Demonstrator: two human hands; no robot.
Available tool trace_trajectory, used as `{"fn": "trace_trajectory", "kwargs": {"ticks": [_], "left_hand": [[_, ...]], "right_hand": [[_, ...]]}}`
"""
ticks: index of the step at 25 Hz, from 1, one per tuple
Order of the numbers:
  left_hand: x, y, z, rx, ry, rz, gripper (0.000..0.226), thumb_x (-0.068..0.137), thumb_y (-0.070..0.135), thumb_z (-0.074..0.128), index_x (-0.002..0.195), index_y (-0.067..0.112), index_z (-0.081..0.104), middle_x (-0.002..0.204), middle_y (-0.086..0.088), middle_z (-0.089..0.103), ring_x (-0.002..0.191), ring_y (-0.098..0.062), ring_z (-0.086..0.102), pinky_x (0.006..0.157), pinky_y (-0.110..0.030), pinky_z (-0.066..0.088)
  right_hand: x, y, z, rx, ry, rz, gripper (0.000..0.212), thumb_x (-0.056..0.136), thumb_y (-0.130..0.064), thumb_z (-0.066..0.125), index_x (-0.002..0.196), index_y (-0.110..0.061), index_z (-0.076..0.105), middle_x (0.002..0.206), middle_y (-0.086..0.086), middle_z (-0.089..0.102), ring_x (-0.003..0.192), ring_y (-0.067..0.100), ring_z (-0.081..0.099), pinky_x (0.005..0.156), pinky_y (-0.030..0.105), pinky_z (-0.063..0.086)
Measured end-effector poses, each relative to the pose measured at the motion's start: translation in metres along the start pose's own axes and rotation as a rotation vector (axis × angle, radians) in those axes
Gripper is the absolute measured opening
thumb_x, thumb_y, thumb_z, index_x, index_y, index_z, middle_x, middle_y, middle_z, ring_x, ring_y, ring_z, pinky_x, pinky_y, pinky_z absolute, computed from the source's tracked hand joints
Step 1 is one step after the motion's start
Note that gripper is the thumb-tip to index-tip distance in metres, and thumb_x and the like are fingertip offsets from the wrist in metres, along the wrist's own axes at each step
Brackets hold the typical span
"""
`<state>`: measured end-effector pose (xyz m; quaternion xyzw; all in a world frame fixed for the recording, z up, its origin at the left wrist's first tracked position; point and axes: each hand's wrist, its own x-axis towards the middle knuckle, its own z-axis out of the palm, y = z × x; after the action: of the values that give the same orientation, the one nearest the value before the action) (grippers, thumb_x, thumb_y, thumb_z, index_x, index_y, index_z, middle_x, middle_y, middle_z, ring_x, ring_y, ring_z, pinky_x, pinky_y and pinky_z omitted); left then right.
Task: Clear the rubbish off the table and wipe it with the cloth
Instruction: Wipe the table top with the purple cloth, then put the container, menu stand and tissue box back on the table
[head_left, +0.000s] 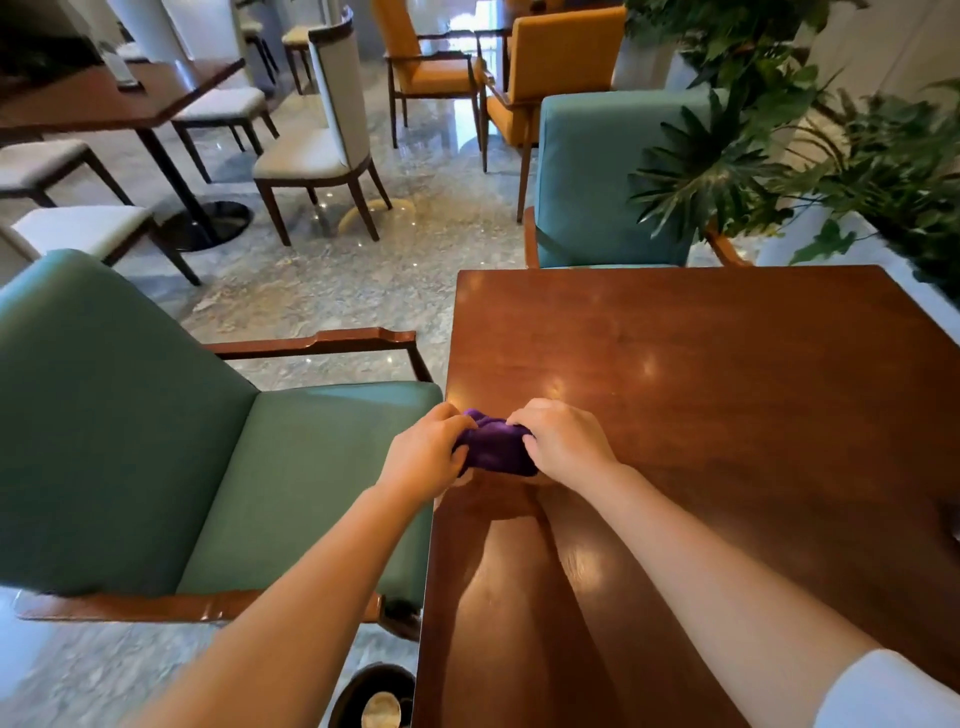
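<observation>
A purple cloth (493, 447) lies bunched at the left edge of the brown wooden table (727, 395). My left hand (423, 454) grips its left side, reaching partly over the table's edge. My right hand (563, 441) grips its right side from above. Both hands press the cloth between them, so much of it is hidden. A dark round bin (374, 693) stands on the floor by the table's near left corner, with something pale and crumpled inside it.
A green armchair (208, 467) stands tight against the table's left side, and another green armchair (608, 182) at its far end. Potted plants (831, 145) crowd the right. Orange chairs, white chairs and another table stand farther back on the marble floor.
</observation>
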<state>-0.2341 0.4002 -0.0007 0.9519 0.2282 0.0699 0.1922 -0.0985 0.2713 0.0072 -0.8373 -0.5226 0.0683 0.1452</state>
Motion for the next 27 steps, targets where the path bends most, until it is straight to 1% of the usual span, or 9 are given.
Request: {"fn": "trace_trajectory", "kwargs": {"ticks": [4, 7, 13, 17, 21, 24, 27], "left_hand": [[0.018, -0.009, 0.029, 0.040, -0.002, -0.094, 0.026, 0.087, 0.016, 0.053, 0.112, 0.018, 0.061, 0.110, -0.003, 0.056, 0.096, -0.025, 0.057, 0.065, -0.032, 0.045], [0.021, -0.012, 0.049, 0.056, -0.037, -0.116, 0.023, 0.087, 0.014, 0.051, 0.109, 0.016, 0.060, 0.106, -0.005, 0.055, 0.094, -0.027, 0.057, 0.065, -0.037, 0.049], [0.020, -0.007, 0.067, 0.063, -0.103, -0.154, 0.026, 0.085, 0.012, 0.053, 0.111, 0.013, 0.060, 0.107, -0.007, 0.054, 0.099, -0.026, 0.054, 0.068, -0.037, 0.049], [0.017, -0.003, 0.059, 0.070, -0.131, -0.185, 0.029, 0.086, 0.018, 0.054, 0.114, 0.015, 0.060, 0.111, -0.006, 0.055, 0.103, -0.025, 0.054, 0.072, -0.037, 0.050], [0.014, 0.019, 0.039, 0.104, -0.120, -0.171, 0.031, 0.086, 0.026, 0.054, 0.115, 0.016, 0.058, 0.110, -0.005, 0.056, 0.100, -0.024, 0.056, 0.073, -0.037, 0.050], [0.001, 0.047, 0.024, 0.161, -0.179, -0.147, 0.032, 0.089, 0.032, 0.051, 0.116, 0.016, 0.055, 0.111, -0.007, 0.057, 0.100, -0.026, 0.056, 0.072, -0.035, 0.046], [-0.018, 0.072, 0.009, 0.236, -0.188, -0.100, 0.033, 0.091, 0.035, 0.049, 0.117, 0.015, 0.052, 0.113, -0.009, 0.056, 0.102, -0.029, 0.056, 0.073, -0.035, 0.043]], "right_hand": [[0.022, 0.016, 0.026, -0.014, -0.014, -0.014, 0.030, 0.088, -0.007, 0.043, 0.104, -0.022, 0.063, 0.105, 0.000, 0.064, 0.102, 0.022, 0.055, 0.072, 0.034, 0.046], [0.022, 0.025, 0.044, -0.015, -0.045, -0.013, 0.028, 0.089, -0.006, 0.044, 0.102, -0.021, 0.063, 0.101, 0.000, 0.064, 0.098, 0.022, 0.056, 0.069, 0.033, 0.046], [0.022, 0.031, 0.051, -0.013, -0.142, 0.011, 0.026, 0.089, -0.005, 0.046, 0.104, -0.020, 0.061, 0.104, 0.001, 0.062, 0.101, 0.023, 0.054, 0.076, 0.032, 0.045], [0.019, 0.028, 0.039, -0.026, -0.182, -0.023, 0.021, 0.088, -0.013, 0.052, 0.107, -0.019, 0.060, 0.107, 0.003, 0.060, 0.103, 0.023, 0.053, 0.079, 0.033, 0.045], [0.005, 0.027, 0.014, -0.085, -0.199, -0.070, 0.026, 0.088, -0.025, 0.054, 0.113, -0.018, 0.057, 0.112, 0.006, 0.058, 0.107, 0.026, 0.051, 0.083, 0.037, 0.044], [-0.018, 0.021, -0.010, -0.134, -0.199, -0.089, 0.024, 0.088, -0.028, 0.051, 0.108, -0.016, 0.056, 0.110, 0.008, 0.058, 0.106, 0.028, 0.051, 0.082, 0.038, 0.042], [-0.049, 0.018, -0.033, -0.174, -0.167, -0.054, 0.024, 0.087, -0.030, 0.049, 0.106, -0.016, 0.056, 0.110, 0.009, 0.058, 0.107, 0.029, 0.051, 0.083, 0.038, 0.042]]}}
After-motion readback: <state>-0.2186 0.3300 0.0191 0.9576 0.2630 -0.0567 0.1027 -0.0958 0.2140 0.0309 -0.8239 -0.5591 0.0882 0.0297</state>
